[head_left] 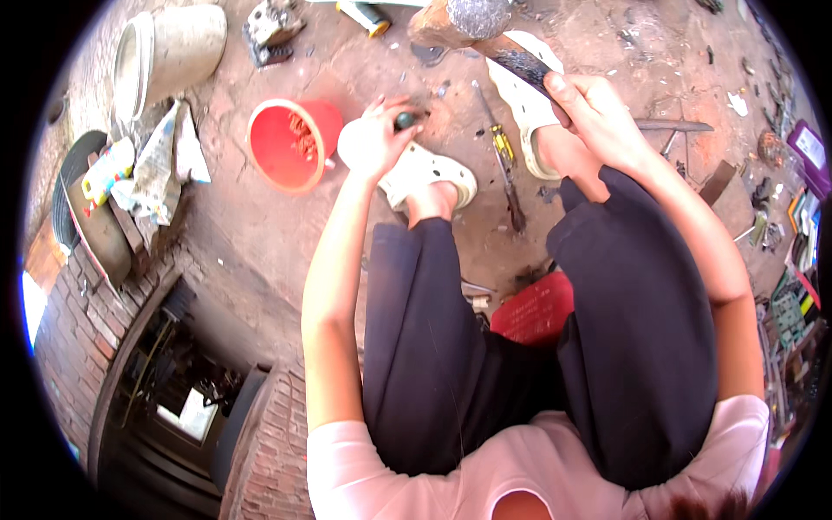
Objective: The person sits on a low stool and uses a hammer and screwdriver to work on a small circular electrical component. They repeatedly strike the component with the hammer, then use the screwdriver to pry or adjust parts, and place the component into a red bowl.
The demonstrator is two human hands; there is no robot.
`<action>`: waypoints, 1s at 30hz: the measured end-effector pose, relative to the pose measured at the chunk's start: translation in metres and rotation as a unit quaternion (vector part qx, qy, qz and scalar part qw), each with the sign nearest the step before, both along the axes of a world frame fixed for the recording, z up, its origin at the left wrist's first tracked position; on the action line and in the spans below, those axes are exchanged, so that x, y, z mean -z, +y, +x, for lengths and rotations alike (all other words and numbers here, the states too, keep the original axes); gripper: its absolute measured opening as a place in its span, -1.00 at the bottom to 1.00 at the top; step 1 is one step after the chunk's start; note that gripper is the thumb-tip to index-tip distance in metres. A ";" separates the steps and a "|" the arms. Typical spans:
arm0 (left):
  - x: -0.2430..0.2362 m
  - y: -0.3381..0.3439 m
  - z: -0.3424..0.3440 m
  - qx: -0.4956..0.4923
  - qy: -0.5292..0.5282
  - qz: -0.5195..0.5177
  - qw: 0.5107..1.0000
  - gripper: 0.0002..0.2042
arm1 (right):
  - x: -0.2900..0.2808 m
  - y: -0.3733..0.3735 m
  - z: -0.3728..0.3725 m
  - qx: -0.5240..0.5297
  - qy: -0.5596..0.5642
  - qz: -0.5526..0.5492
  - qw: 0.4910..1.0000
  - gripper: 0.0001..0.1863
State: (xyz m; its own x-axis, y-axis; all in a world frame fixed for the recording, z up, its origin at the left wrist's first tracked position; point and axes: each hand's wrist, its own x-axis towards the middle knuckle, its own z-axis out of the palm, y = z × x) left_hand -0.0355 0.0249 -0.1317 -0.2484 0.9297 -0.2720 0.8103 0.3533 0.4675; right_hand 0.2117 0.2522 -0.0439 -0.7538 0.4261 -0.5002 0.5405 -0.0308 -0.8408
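My right hand [602, 113] is wrapped round the dark handle of a hammer [524, 69]. The hammer's rusty, heavy head is raised at the top, above the far shoe. My left hand [373, 143] is down near the ground, beside my left shoe [429, 176]. A dark green, rounded end, like a tool handle [405, 121], shows at its fingers; the rest is hidden. Left of that hand stands a red bucket [282, 156] holding small reddish-orange pieces. A screwdriver [501, 146] with a yellow and black handle lies between my feet.
A whitish bucket [186, 52] lies tipped at the far left, near crumpled bags [165, 165] and a yellow bottle [108, 171]. A greasy metal part [273, 30] sits behind the red bucket. A red object [536, 310] is between my legs. Scattered scraps and a purple box [810, 156] line the right.
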 end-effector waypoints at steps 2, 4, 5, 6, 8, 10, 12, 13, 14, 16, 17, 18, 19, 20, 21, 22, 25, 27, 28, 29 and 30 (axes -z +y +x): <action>-0.005 0.004 0.003 -0.236 -0.130 -0.048 0.962 -0.71 | 0.003 0.003 0.015 0.045 -0.023 0.036 0.998 -0.33; -0.005 0.011 -0.003 -0.329 -0.364 0.040 0.871 -0.73 | 0.008 0.006 0.036 0.071 -0.063 0.064 0.993 -0.33; -0.007 0.011 -0.010 -0.309 -0.363 0.058 0.877 -0.75 | 0.010 0.005 0.050 0.074 -0.090 0.069 0.991 -0.33; -0.008 0.009 -0.016 -0.290 -0.362 0.077 0.883 -0.77 | 0.013 0.004 0.064 0.075 -0.117 0.074 0.987 -0.33; -0.015 0.012 -0.014 -0.340 -0.370 0.136 0.854 -0.81 | 0.018 0.000 0.092 0.111 -0.160 0.064 0.979 -0.33; -0.018 0.012 -0.016 -0.290 -0.305 0.158 0.893 -0.82 | 0.027 -0.005 0.115 0.134 -0.201 0.059 0.969 -0.33; -0.029 0.024 -0.013 -0.128 -0.058 0.069 0.988 -0.79 | 0.027 -0.009 0.129 0.176 -0.240 0.066 0.952 -0.34; -0.037 0.038 -0.005 -0.048 0.027 -0.015 0.998 -0.74 | 0.032 -0.009 0.141 0.191 -0.257 0.060 0.946 -0.34; -0.046 0.049 0.000 0.032 0.116 -0.101 0.988 -0.68 | 0.035 -0.011 0.146 0.204 -0.270 0.051 0.940 -0.34; -0.021 0.036 -0.004 0.071 0.153 -0.142 0.975 -0.63 | 0.038 -0.012 0.148 0.205 -0.268 0.055 0.940 -0.34; -0.013 0.034 -0.006 0.089 0.170 -0.165 0.967 -0.61 | 0.041 -0.013 0.147 0.196 -0.270 0.056 0.941 -0.33; -0.006 0.033 -0.011 0.079 0.170 -0.187 0.964 -0.61 | 0.043 -0.013 0.146 0.189 -0.271 0.058 0.942 -0.33; -0.001 0.038 -0.013 0.074 0.167 -0.208 0.961 -0.60 | 0.044 -0.014 0.147 0.191 -0.280 0.059 0.939 -0.34; 0.005 0.043 -0.015 0.068 0.164 -0.229 0.957 -0.60 | 0.044 -0.014 0.147 0.193 -0.289 0.059 0.936 -0.34; 0.013 0.046 -0.019 0.015 0.109 -0.271 0.956 -0.58 | 0.043 -0.015 0.147 0.195 -0.298 0.060 0.933 -0.34; 0.014 0.050 -0.023 0.006 0.101 -0.295 0.950 -0.57 | 0.040 -0.014 0.144 0.191 -0.290 0.057 0.936 -0.34; 0.021 0.042 -0.048 -0.043 0.064 -0.343 0.936 -0.47 | 0.040 -0.017 0.133 0.177 -0.256 0.057 0.949 -0.35; 0.033 0.041 -0.064 -0.072 -0.010 -0.366 0.928 -0.43 | 0.053 -0.022 0.139 0.183 -0.240 0.080 0.950 -0.36; 0.040 0.045 -0.066 -0.082 -0.050 -0.375 0.922 -0.40 | 0.044 -0.020 0.138 0.177 -0.259 0.069 0.947 -0.36; 0.039 0.044 -0.068 -0.088 -0.061 -0.375 0.921 -0.36 | 0.034 -0.017 0.128 0.164 -0.270 0.051 0.947 -0.37; 0.037 0.041 -0.072 -0.093 -0.067 -0.378 0.919 -0.37 | 0.028 -0.017 0.121 0.151 -0.282 0.033 0.947 -0.37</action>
State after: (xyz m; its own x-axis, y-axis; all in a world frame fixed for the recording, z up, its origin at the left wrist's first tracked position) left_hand -0.1074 0.0657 -0.1691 -0.3005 0.4073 -0.8625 0.6564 0.7444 0.1228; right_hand 0.3326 0.2349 -0.0718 -0.2146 0.6242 -0.7512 0.8790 -0.2119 -0.4272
